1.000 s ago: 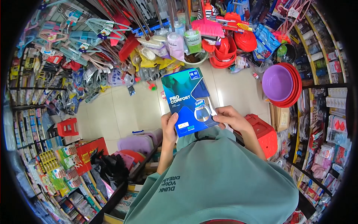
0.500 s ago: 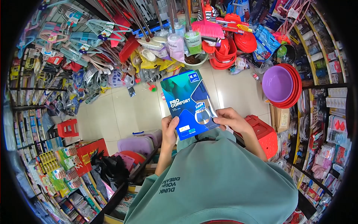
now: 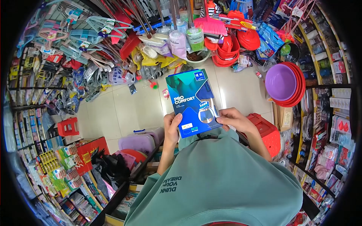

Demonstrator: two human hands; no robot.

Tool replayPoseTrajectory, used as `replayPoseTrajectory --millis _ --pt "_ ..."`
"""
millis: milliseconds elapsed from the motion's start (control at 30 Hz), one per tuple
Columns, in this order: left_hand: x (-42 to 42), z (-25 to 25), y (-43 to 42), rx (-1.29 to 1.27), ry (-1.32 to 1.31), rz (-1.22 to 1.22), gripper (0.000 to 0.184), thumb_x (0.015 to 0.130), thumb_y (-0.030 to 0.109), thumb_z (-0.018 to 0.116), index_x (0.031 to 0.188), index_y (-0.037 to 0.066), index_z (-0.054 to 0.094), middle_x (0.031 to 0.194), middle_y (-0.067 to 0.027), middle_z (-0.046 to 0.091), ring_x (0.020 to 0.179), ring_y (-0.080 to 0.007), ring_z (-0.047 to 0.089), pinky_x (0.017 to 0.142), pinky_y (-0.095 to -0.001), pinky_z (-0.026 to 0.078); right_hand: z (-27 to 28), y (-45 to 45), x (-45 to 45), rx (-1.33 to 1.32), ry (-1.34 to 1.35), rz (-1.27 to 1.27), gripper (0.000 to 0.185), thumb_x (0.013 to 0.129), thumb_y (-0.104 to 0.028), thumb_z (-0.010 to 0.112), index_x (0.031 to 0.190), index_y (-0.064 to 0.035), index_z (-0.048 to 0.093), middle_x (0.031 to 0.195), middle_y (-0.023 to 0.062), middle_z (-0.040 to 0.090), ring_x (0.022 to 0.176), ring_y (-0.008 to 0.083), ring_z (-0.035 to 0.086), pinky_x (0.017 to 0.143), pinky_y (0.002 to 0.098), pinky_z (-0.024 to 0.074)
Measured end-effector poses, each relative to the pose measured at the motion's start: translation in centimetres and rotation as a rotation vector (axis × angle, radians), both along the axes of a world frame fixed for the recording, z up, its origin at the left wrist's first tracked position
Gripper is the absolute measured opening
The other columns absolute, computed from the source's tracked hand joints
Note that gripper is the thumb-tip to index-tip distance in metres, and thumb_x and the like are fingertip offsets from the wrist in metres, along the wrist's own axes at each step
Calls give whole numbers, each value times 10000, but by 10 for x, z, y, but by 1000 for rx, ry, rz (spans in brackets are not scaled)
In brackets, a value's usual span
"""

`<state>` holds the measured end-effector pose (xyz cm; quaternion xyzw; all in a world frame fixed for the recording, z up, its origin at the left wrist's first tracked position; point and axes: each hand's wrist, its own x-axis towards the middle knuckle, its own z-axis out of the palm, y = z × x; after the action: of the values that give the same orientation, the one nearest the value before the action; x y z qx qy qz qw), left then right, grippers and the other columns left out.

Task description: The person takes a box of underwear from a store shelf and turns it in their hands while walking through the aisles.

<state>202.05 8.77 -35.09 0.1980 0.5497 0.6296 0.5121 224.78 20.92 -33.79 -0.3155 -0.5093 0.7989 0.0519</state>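
Note:
A flat blue and green box of underwear, printed "PRO COMFORT", is held up in front of my body. My left hand grips its lower left edge, with the thumb over the front. At the lower right edge, my right hand pinches the box between thumb and fingers. The printed front faces up towards me, slightly tilted. Fingers behind the box are hidden.
Tiled floor lies beyond the box. Mops and brooms stand at the back, beside red basins. A purple basin is stacked to the right, above a red plastic stool. Stocked shelves line both sides.
The box has shifted slightly right and up and turned a little, and its glare has lessened. Both hands keep their hold at the lower edges.

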Motion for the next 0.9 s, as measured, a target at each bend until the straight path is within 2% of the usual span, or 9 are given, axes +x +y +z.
replayPoseTrajectory --millis 100,233,333,600,700,800,900 --pt "-4 -6 -3 18 46 -44 339 875 269 554 733 -35 603 669 -31 590 601 -69 498 536 -234 365 3 0 0 10 -15 -29 368 889 -300 630 641 -68 489 543 13 496 504 92 468 492 242 322" --pt "-7 -7 -3 29 77 -75 350 872 276 556 723 -37 601 664 -25 590 606 -67 493 535 -233 356 6 0 0 26 -1 -21 372 888 -303 631 639 -63 492 540 16 496 504 95 472 486 245 320" --pt "0 -8 -2 36 91 37 349 872 275 557 717 -34 596 660 -23 588 602 -68 492 532 -232 354 5 0 -1 32 2 -20 372 888 -305 632 641 -61 497 539 17 497 504 95 474 486 243 319" --pt "-3 -10 -4 39 20 -15 325 867 265 571 727 -27 603 672 -25 589 611 -66 508 540 -225 374 3 1 0 6 31 -58 358 883 -296 638 647 -59 509 548 19 504 508 92 476 494 247 319" --pt "1 -12 -3 23 18 55 320 869 261 572 740 -31 606 697 -34 597 613 -69 509 545 -226 380 3 4 1 38 34 -22 267 885 -252 616 782 -6 605 605 3 522 549 87 501 517 231 356" --pt "4 -7 -1 38 0 85 308 873 252 569 799 -45 609 732 -47 608 625 -78 531 553 -224 400 -3 4 -1 29 60 -48 269 885 -256 612 819 4 618 604 6 524 554 89 499 520 234 355" --pt "5 1 2 47 -45 74 309 875 249 569 832 -54 605 733 -51 610 627 -87 552 548 -219 415 5 2 -6 13 84 -94 354 880 -284 641 643 -71 488 551 6 499 525 83 480 515 240 327"
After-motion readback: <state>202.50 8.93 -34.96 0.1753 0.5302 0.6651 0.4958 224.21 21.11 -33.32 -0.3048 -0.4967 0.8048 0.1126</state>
